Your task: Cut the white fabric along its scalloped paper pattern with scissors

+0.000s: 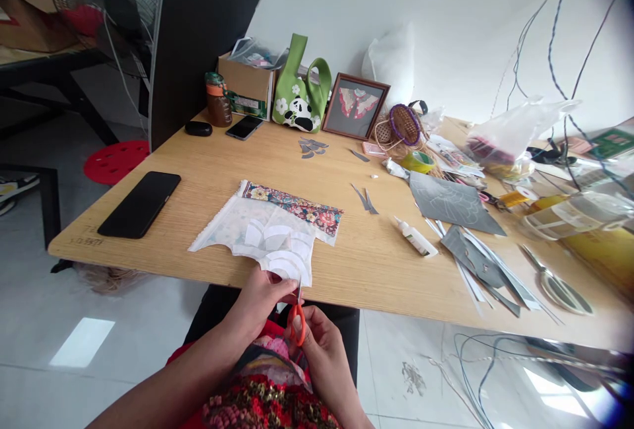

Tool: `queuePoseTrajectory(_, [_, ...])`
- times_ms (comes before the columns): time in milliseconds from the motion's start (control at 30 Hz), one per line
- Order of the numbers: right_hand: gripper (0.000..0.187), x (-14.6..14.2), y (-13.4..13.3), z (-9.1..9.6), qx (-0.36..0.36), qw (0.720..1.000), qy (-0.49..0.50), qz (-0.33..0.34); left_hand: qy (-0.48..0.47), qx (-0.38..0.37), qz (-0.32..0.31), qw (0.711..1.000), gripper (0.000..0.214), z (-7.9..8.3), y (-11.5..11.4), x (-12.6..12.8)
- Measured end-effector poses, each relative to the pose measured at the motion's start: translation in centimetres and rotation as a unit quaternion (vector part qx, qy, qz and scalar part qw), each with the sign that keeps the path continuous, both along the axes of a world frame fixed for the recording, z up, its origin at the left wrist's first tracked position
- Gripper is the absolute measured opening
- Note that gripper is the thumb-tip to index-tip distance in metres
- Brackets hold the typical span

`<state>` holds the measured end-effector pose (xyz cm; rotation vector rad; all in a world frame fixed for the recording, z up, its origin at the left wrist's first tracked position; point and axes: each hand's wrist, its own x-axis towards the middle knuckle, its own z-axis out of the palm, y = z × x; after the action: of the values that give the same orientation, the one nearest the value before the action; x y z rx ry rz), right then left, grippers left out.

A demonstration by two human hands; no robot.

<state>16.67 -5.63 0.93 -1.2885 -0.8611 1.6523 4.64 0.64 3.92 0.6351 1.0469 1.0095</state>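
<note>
A piece of floral fabric (302, 210) lies near the table's front edge, mostly with its pale back up and a patterned strip folded over at the far side. Several white curved paper pieces (287, 261) lie on the pale back. My left hand (263, 303) pinches the fabric's near edge, which hangs slightly past the table. In my right hand (319, 343) is a small pair of scissors (298, 323) with orange handles, its blades pointing up at the fabric's near right corner. Whether the blades touch the cloth is hard to tell.
A black phone (140, 205) lies to the left. Right of the fabric are a white glue bottle (416, 237), grey cut strips (365, 199), and larger scissors (555, 282). Farther back stand a green panda bag (301, 96), a framed piece (355, 105) and a brown bottle (218, 102).
</note>
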Motion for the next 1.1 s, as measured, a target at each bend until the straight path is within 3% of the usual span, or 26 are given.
queuePoseTrajectory(500, [0.045,0.0,-0.3,-0.7,0.010,1.000,-0.004,-0.006,-0.005,0.013,-0.001,1.000,0.018,-0.5,-0.1,-0.1])
queuePoseTrajectory(1100, [0.050,0.0,0.1,0.3,-0.001,1.000,-0.012,0.010,0.009,0.013,-0.006,1.000,0.019,-0.2,0.0,-0.1])
